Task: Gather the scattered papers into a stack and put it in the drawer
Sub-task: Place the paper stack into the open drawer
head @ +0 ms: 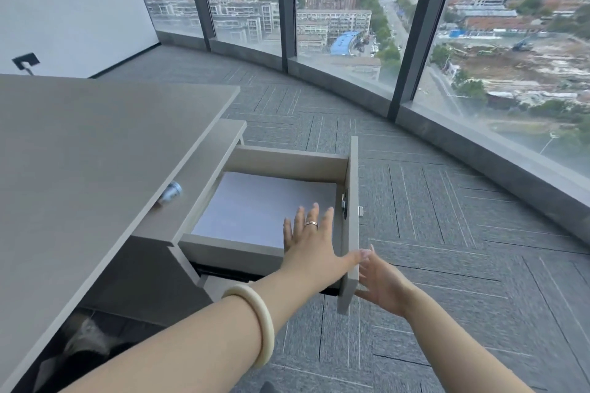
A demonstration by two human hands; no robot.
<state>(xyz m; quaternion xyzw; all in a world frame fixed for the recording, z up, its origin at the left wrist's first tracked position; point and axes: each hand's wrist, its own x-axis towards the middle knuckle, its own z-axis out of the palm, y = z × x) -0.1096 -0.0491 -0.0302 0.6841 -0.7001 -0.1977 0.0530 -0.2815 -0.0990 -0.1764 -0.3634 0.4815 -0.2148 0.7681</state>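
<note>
1. A pale bangle [263, 325] circles the left forearm, which reaches in from the lower left.
2. The right hand [383, 284] is spread open and grips nothing. Its palm faces the outer side of the drawer's front panel, just beside the near corner. Whether it touches the panel cannot be told.
3. The left hand [314, 239], wearing a ring [311, 224], hovers flat with its fingers straight and fanned above the drawer's near right corner. The thumb crosses the panel's top edge. It holds nothing.
4. The drawer [287, 163] stands pulled out, and the papers [255, 201] lie flat on its bottom.
5. To the left is the desk [79, 153], with a small can [170, 193] on the ledge below its top.
6. Beyond lie grey carpet [447, 233] and curved windows [335, 9].
</note>
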